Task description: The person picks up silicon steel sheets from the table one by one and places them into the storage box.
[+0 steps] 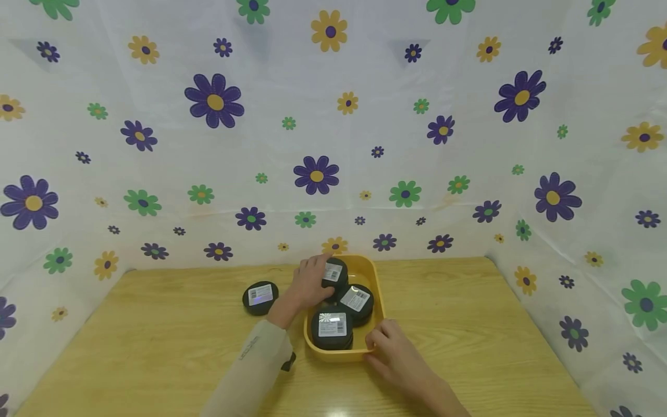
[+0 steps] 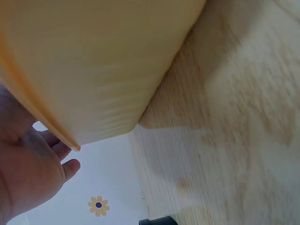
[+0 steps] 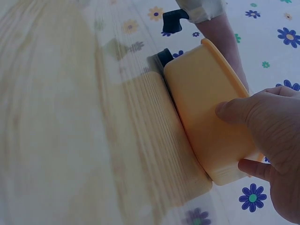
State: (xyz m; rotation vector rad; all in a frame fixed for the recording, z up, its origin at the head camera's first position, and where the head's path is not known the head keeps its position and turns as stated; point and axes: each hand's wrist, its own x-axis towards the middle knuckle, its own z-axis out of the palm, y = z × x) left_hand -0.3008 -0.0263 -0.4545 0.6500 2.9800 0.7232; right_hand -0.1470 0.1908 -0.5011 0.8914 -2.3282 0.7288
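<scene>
A yellow plastic bin (image 1: 341, 357) stands on the table with several flat round black containers, labelled on top, inside. My left hand (image 1: 308, 284) reaches over its left side and holds a black container (image 1: 336, 272) at the back, thumb and fingers on either side. Another container (image 1: 356, 301) lies at the middle, and a stack (image 1: 332, 330) sits at the front left. With my right hand (image 1: 397, 353) I grip the bin's near right corner; in the right wrist view the thumb presses the outer wall. The bin's wall hides the left fingertips in the left wrist view.
One more black round container (image 1: 260, 297) lies on the wooden table (image 1: 167, 336), left of the bin. A white cloth (image 1: 281, 87) with printed flowers encloses the table at the back and both sides.
</scene>
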